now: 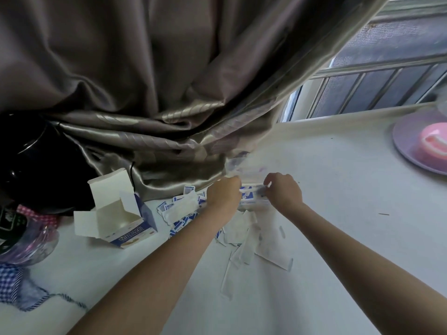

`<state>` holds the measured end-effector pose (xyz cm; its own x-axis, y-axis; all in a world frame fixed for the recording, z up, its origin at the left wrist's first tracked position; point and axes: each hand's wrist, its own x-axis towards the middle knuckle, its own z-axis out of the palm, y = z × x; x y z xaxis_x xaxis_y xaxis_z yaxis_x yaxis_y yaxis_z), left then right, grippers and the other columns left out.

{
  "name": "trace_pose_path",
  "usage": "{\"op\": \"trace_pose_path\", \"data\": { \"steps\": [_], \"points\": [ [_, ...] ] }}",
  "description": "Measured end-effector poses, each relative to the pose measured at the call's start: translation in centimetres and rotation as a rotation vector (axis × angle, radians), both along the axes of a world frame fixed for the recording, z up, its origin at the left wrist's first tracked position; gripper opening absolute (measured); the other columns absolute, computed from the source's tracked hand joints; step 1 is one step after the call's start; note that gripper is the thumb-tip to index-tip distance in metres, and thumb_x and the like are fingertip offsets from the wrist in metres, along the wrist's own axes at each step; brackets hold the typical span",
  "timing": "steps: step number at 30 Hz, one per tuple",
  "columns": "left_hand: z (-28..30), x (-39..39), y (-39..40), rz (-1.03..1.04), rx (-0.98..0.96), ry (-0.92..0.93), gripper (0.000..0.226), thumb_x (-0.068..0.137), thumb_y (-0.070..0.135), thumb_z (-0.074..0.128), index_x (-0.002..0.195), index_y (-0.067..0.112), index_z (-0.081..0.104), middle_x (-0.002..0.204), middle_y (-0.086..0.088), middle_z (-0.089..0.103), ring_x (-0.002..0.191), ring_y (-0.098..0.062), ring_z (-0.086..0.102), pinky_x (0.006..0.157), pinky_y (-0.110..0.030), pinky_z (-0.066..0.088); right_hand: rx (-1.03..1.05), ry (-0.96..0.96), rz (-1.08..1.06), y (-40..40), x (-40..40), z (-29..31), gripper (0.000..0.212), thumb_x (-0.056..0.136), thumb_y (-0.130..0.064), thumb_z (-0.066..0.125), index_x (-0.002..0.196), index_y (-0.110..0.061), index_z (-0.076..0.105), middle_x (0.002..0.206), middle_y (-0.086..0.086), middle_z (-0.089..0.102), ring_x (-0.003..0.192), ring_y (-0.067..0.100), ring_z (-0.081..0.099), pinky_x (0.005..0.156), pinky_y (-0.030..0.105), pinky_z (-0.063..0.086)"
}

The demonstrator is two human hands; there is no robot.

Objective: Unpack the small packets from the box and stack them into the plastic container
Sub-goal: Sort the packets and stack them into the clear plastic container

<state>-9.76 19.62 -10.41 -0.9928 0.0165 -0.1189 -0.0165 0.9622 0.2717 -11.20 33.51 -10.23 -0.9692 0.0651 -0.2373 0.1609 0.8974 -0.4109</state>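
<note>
Grey curtain [150, 76] draped across the back, bunched down onto a white table [338, 213]. Open box [116, 213] lying left on that table, flaps up. Loose packets [180, 209] strewn between box and arms. Clear plastic container [251, 184] just under the curtain's edge, blue-and-white packets stacked inside. Left hand [223, 193] and right hand [283, 189] both curled at the container, pinching the stacked packets from either side.
</note>
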Motion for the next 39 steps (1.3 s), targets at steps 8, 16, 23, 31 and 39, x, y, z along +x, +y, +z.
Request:
{"op": "trace_pose_path", "data": {
  "steps": [8,16,23,31,39],
  "points": [
    [0.4,-0.2,0.4,-0.176,-0.239,-0.077,0.024,0.092,0.006,0.040,0.109,0.007,0.058,0.109,-0.012,0.064,0.100,-0.030,0.060,0.069,-0.032,0.037,0.286,-0.005,0.160,-0.3,0.7,0.8,0.026,0.087,-0.004,0.044,0.109,-0.007,0.057,0.109,0.015,0.062,0.110,0.031,0.046,0.082,0.032,0.037],
    [0.8,0.6,-0.3,-0.161,-0.104,0.020,0.023,0.095,0.012,0.038,0.108,0.011,0.057,0.102,-0.010,0.066,0.093,-0.029,0.061,0.067,-0.032,0.039,0.349,0.046,0.214,-0.6,1.1,1.7,0.016,0.086,-0.002,0.043,0.097,-0.006,0.053,0.105,0.016,0.063,0.104,0.032,0.048,0.079,0.032,0.034],
    [0.5,5.2,-4.8,-0.166,-0.013,0.202,0.038,0.091,0.026,0.028,0.099,0.013,0.062,0.082,-0.010,0.070,0.078,-0.033,0.064,0.061,-0.031,0.040,0.115,0.292,0.611,-4.1,5.1,1.4,0.024,0.088,-0.002,0.041,0.103,-0.004,0.060,0.100,0.013,0.064,0.097,0.028,0.053,0.075,0.034,0.044],
    [-4.8,12.2,-11.0,0.008,-0.352,-0.227,0.060,0.096,0.023,0.032,0.148,0.005,0.009,0.156,-0.021,0.002,0.144,-0.032,0.011,0.114,-0.041,0.019,0.264,0.008,0.764,-9.0,8.6,-4.0,0.058,0.094,-0.018,0.041,0.147,-0.019,0.016,0.155,0.012,0.013,0.132,0.036,0.031,0.102,0.044,0.036],
    [-5.7,13.0,-10.4,-0.288,-0.270,0.001,0.041,0.064,0.026,0.053,0.098,0.015,0.073,0.108,-0.002,0.070,0.100,-0.019,0.062,0.082,-0.030,0.049,0.380,0.182,0.809,-8.6,9.3,-5.3,0.050,0.066,-0.019,0.072,0.115,-0.020,0.061,0.117,0.004,0.064,0.085,0.029,0.062,0.063,0.037,0.052]
  ]
}}
